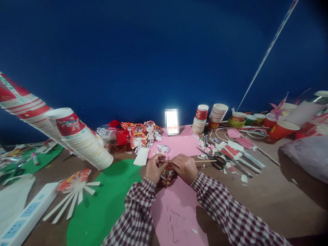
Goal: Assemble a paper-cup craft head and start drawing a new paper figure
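My left hand (155,168) and my right hand (185,167) meet at the middle of the table, fingers bent and pinched together. Between and below them is a small red, yellow and white patterned paper piece (169,177), partly covered by my fingers. Both hands appear to grip its top edge. A thin wooden stick (208,161) sticks out to the right behind my right hand; whether it is held cannot be told. Pink paper (176,212) lies beneath. Just beyond are printed paper figure cutouts (150,131) and a white dog-like cutout (163,148).
Black-handled scissors (219,163) lie right among paper scraps. Stacked paper cups (84,143) lean at left above green paper (107,194). A cup cut into strips (75,191) lies near a white power strip (30,212). More cups (217,114) stand at back right.
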Motion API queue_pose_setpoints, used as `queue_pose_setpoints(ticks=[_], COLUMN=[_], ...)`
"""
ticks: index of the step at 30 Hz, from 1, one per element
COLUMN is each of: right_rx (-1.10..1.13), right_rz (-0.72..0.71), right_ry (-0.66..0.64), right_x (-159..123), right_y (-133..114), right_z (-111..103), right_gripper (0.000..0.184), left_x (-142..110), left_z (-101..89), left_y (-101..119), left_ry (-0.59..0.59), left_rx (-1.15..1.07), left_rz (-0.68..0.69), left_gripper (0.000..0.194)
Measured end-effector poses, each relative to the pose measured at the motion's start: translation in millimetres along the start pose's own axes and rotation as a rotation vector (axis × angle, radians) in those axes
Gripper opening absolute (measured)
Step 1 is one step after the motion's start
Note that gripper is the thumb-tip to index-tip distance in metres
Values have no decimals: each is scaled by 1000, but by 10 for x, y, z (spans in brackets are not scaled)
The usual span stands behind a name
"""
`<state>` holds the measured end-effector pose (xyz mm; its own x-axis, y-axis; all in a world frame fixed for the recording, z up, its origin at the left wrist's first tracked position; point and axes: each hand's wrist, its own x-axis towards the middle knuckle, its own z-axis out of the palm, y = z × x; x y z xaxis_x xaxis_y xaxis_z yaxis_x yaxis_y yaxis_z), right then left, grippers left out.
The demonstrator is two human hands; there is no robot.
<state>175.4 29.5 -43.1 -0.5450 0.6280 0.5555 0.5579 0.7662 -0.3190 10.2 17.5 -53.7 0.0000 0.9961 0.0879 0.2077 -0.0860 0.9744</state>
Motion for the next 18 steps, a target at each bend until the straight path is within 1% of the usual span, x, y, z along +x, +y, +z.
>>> queue_pose_setpoints(ticks=[6, 11, 15, 18], right_rx=[7, -11, -25, -30], right_rz=[18, 0, 2, 4], right_ry=[17, 15, 11, 9], right_x=[8, 8, 3, 0], right_y=[10, 11, 21, 25], right_z=[-20, -23, -17, -14], right_gripper=[19, 19, 18, 18], left_x=[-27, -31, -32, -32], left_z=[8, 14, 10, -1], left_y=[22, -24, -47, -23], left_ry=[-13, -37, -36, -21], left_rx=[144, 178, 240, 306], left_rz=[69, 92, 120, 176], left_gripper=[28, 24, 23, 21])
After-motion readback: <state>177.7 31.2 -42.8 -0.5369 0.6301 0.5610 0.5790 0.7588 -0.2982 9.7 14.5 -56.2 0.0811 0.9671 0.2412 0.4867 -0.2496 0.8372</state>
